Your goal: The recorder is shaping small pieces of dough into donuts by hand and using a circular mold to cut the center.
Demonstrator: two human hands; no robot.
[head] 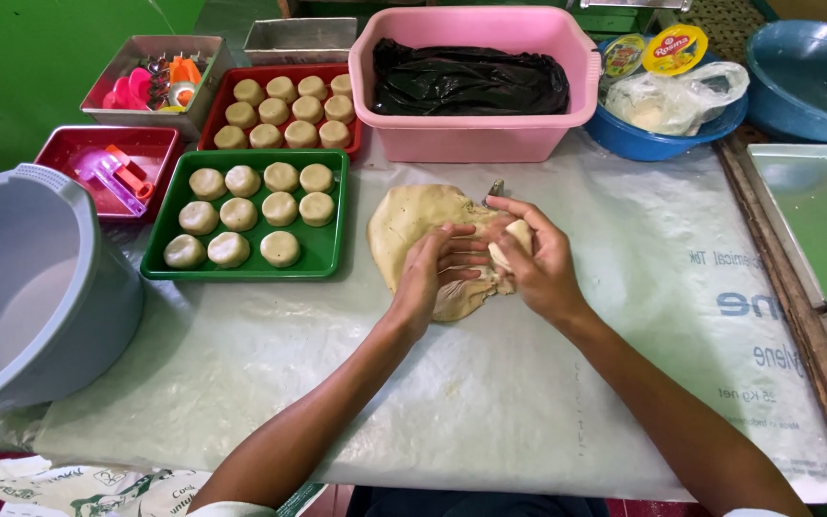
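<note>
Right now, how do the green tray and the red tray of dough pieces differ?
The green tray lies nearer the hands and holds ten pieces with bare gaps. The red tray sits behind it, packed with twelve pieces in tight rows. Both hold round, flat-topped, pale dough pieces of similar size.

A small bakery worktable: trays of dough rounds (251, 213), plastic tubs (476, 134), plastic-sheeted table (528, 383).

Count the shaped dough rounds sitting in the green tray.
10 dough rounds in the green tray: four along the far row, three in the middle row, three in the near row. None appear hidden; the tray's near right corner is bare.
</note>
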